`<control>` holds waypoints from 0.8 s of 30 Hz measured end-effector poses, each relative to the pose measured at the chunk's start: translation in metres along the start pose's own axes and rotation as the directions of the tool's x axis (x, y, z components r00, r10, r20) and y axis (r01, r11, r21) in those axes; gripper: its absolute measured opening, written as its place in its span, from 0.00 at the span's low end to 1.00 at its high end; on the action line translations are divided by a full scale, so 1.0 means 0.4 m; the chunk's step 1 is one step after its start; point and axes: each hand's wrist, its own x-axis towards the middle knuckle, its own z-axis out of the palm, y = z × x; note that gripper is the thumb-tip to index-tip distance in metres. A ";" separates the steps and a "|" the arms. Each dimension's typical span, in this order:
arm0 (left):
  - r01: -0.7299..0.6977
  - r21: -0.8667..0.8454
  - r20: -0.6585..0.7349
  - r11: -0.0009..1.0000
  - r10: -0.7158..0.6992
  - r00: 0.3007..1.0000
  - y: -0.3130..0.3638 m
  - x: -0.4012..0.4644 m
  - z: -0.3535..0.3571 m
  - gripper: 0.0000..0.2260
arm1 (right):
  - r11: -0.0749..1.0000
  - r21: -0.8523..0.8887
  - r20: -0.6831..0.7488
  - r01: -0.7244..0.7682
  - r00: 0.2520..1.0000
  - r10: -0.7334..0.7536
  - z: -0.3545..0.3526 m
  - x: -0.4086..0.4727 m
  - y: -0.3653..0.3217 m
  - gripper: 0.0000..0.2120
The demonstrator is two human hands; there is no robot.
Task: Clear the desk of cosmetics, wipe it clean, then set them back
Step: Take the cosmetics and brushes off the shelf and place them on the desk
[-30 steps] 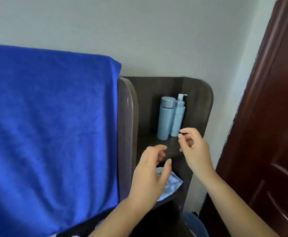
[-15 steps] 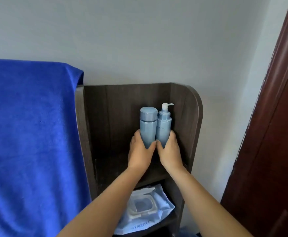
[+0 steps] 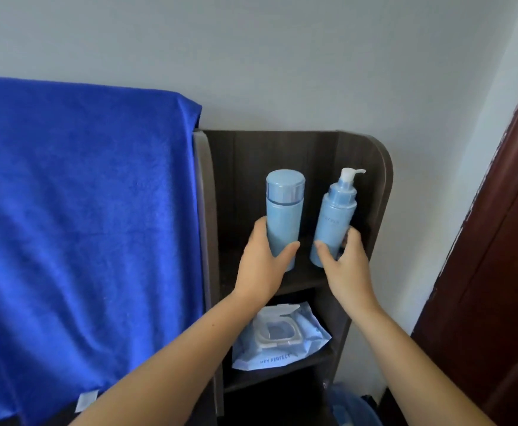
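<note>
Left hand (image 3: 259,265): my forearm runs up from the lower left, bare, wrist straight. Thumb lies across the front of the capped bottle (image 3: 283,216), fingers wrapped behind it, grip closed around its lower half.

Right hand (image 3: 345,265): my forearm comes up from the lower right, bare. Thumb presses the front of the pump bottle (image 3: 333,222), fingers curl round its far side; the bottle tilts slightly in my grasp.

Light blue bottles (image 3: 283,216), royal blue towel (image 3: 82,210), dark brown shelf (image 3: 374,179)
</note>
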 end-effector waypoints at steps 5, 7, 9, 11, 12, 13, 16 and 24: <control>-0.038 -0.132 0.094 0.990 0.051 0.994 0.082 -0.200 -0.185 0.20 | 0.992 0.120 -0.017 0.031 0.999 -0.029 -0.011 -0.181 -0.153 0.22; -0.034 -0.165 0.104 0.986 0.052 0.993 0.082 -0.312 -0.301 0.19 | 0.981 0.191 0.000 0.037 0.999 -0.038 0.018 -0.289 -0.226 0.22; -0.002 -0.170 0.106 0.985 0.020 0.994 0.056 -0.418 -0.439 0.19 | 0.961 0.276 0.056 0.021 0.998 -0.038 0.079 -0.404 -0.293 0.22; 0.063 -0.135 0.099 0.989 -0.050 0.994 0.020 -0.510 -0.588 0.19 | 0.932 0.361 0.132 -0.017 0.991 -0.033 0.164 -0.519 -0.353 0.23; 0.089 -0.100 0.081 0.991 -0.081 0.993 -0.003 -0.548 -0.660 0.19 | 0.922 0.387 0.166 -0.035 0.986 -0.032 0.214 -0.571 -0.378 0.23; 0.121 -0.064 0.059 0.991 -0.117 0.991 -0.028 -0.584 -0.727 0.19 | 0.917 0.395 0.207 -0.062 0.978 -0.023 0.266 -0.620 -0.397 0.24; 0.270 0.012 -0.052 0.963 -0.269 0.962 -0.102 -0.683 -0.903 0.17 | 0.914 0.368 0.342 -0.169 0.939 0.036 0.424 -0.753 -0.443 0.22; 0.589 0.066 -0.216 0.806 -0.564 0.797 -0.369 -0.829 -1.195 0.21 | 0.939 0.185 0.639 -0.290 0.761 0.109 0.798 -0.956 -0.454 0.20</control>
